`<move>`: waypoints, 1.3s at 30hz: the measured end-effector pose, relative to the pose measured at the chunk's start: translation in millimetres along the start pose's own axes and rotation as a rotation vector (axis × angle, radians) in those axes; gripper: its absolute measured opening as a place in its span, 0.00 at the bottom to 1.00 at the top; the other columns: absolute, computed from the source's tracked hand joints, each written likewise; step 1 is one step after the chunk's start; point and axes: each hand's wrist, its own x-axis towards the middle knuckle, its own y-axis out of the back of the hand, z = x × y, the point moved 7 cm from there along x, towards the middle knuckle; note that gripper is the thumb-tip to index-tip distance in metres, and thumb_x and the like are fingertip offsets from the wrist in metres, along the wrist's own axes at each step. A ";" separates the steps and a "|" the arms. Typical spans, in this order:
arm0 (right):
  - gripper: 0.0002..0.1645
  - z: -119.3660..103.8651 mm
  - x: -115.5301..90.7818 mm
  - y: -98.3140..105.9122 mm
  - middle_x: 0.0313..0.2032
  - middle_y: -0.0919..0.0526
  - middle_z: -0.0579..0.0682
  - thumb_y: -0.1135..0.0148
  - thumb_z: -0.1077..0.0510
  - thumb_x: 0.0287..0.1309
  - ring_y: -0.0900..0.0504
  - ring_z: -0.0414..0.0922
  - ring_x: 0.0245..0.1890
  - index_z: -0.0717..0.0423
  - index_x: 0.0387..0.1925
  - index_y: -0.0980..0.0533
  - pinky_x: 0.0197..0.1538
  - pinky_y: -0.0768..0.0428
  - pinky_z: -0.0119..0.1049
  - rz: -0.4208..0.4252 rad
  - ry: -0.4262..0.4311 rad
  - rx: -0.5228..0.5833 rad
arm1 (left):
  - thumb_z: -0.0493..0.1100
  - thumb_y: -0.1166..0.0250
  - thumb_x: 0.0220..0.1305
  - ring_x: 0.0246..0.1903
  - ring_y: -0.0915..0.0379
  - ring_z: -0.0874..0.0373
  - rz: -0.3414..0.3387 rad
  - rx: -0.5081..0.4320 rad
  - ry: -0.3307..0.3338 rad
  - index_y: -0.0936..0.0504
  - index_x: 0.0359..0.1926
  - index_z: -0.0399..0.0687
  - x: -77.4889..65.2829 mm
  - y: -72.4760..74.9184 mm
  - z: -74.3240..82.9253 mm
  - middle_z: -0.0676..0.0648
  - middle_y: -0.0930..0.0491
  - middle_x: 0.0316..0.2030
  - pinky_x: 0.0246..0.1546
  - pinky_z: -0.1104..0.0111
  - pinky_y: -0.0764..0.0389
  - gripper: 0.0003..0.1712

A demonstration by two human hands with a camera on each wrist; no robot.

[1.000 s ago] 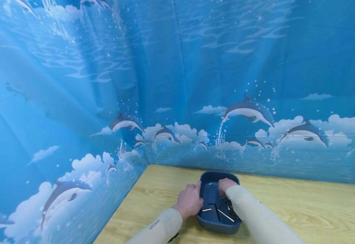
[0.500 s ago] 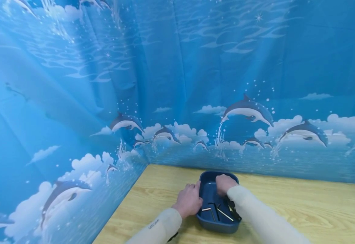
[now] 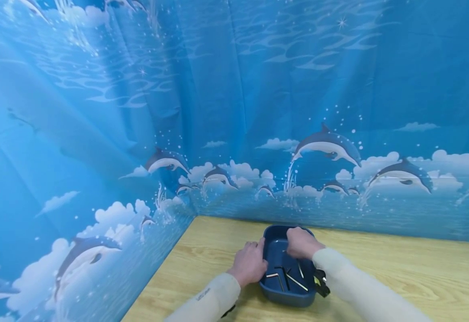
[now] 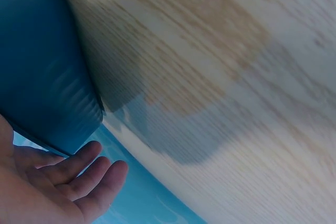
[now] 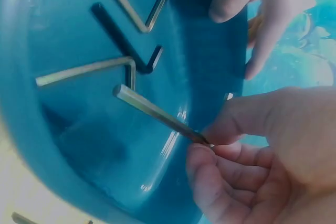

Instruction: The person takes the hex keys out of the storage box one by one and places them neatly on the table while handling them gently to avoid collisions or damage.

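Observation:
A dark blue plastic basin [image 3: 284, 298] stands on the table with several L-shaped hex keys lying in it. My left hand [image 3: 247, 264] holds its left rim, thumb over the inside wall and the other fingers outside, loosely bent in the left wrist view. Over the basin, my right hand [image 3: 302, 243] pinches a brassy hex key [image 5: 152, 111] between thumb and forefinger, its long arm slanting out from the fingertips. Beneath it in the right wrist view lie a pale brassy hex key [image 5: 84, 71], a black hex key [image 5: 121, 39] and another brassy hex key [image 5: 123, 2].
The wood-grain table [image 3: 399, 268] extends to both sides of the basin. A blue dolphin-print curtain [image 3: 234, 112] hangs behind it and along the left. At the lower left of the right wrist view, a dull metal piece [image 5: 22, 217] lies outside the basin.
My right hand has risen from inside the basin, its wrist shifting right, and the pinched hex key now shows below it. My left hand stays on the rim.

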 end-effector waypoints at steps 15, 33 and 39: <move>0.13 2.5 -37.6 27.7 0.14 0.33 0.44 0.35 0.66 0.52 0.37 0.41 0.15 0.54 0.19 0.29 0.24 0.36 0.35 0.047 0.028 0.147 | 0.48 0.37 0.66 0.59 0.26 0.48 0.020 0.012 -0.020 0.33 0.73 0.46 -0.5 0.9 2.5 0.42 0.21 0.59 0.53 0.53 0.19 0.36; 0.13 39.2 -65.7 46.0 0.19 0.28 0.48 0.33 0.62 0.54 0.31 0.44 0.19 0.53 0.22 0.30 0.27 0.33 0.38 0.119 0.014 0.161 | 0.48 0.37 0.65 0.59 0.26 0.48 0.006 0.022 -0.011 0.34 0.73 0.46 -1.1 1.4 1.4 0.42 0.21 0.58 0.52 0.54 0.19 0.37; 0.14 59.7 -72.9 45.8 0.20 0.28 0.47 0.33 0.62 0.52 0.31 0.44 0.21 0.53 0.21 0.31 0.28 0.33 0.38 0.147 0.001 0.124 | 0.49 0.38 0.66 0.59 0.27 0.48 -0.005 0.015 0.000 0.35 0.74 0.47 0.3 0.1 0.5 0.42 0.21 0.59 0.53 0.53 0.20 0.37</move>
